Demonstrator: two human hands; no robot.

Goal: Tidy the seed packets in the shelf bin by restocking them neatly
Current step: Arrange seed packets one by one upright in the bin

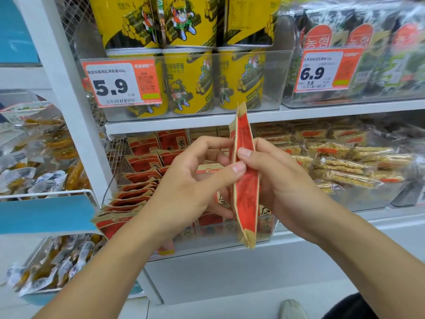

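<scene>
**Packet in hand, squared up before restocking**

Obs: one red-and-tan seed packet (244,180) held edge-on to the camera, upright with a slight tilt, its top corner toward 12 o'clock and its bottom corner toward 6. Both hands are together on it. The left hand (190,180) pinches the near edge with the thumb, fingers curled behind; the right hand (276,178) grips from the 3 o'clock side, thumb pressed on the same edge just above the left thumb.

The packet is in front of the clear shelf bin (266,229), not in it. The bin holds more of the same packets (135,196) — a leaning, fanned row toward 9 o'clock of the hands, others standing further back toward 11.

Step, by my reading: mid-restock — a single packet is being straightened or oriented prior to placement.

Next move calls for: turning the packet face-forward to match the row, then sliding it into a gap in the bin. One hand may be needed to hold back the slumping row so it stands. Risk: the fanned packets tipping further when nudged.
</scene>
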